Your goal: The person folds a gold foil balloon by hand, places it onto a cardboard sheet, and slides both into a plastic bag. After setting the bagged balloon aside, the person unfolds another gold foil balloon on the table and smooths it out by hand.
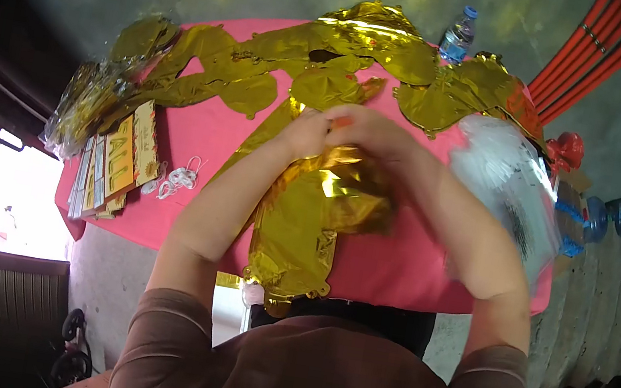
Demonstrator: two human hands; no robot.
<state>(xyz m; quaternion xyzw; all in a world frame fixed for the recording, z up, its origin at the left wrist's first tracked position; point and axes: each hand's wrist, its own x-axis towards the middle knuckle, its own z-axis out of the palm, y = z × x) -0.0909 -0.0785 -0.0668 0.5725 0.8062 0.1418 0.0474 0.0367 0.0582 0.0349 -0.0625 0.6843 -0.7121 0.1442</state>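
Observation:
Both my hands are together near the middle of the pink-covered table (206, 137). My left hand (308, 133) is closed on a flat gold foil balloon (295, 232), which hangs down toward the table's near edge. My right hand (369, 132) is closed on the same foil beside the left, its fingers partly hidden and slightly blurred. A small orange-red patch shows between the hands; I cannot make out what it is. Crumpled foil shines below the right hand. More flat gold foil balloons (249, 91) lie just beyond my hands.
Packaging cards (121, 160) and white string (181, 178) lie at left, near gold foil in clear wrappers (80, 113). Clear plastic bags (503, 184) cover the right side. A water bottle (458, 35) stands at the far edge. Red pipes (592, 56) rise beyond the right corner.

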